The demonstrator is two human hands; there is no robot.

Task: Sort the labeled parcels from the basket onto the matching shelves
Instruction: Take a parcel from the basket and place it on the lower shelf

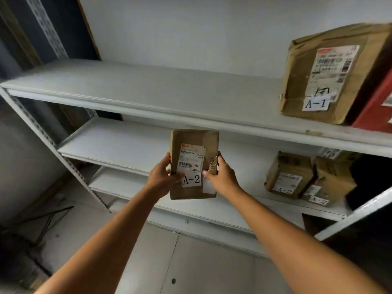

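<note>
Item: flat brown cardboard parcel (194,164), creased, white A-2 label, held upright before the second shelf (118,139).
Grip: left hand (162,177) and right hand (220,177) clasp its side edges.
Done: A-1 box (331,75) on the top shelf (148,88); two A-2 boxes (286,175) on the second.
Left: likely shelving this parcel; the basket is out of view.

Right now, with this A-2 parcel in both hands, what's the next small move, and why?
I would likely move the parcel right and forward onto the second shelf, beside the A-2 boxes. Its label reads A-2; the left hand and right hand hold its sides in front of the shelves, and the top shelf carries an A-1 box.
</note>
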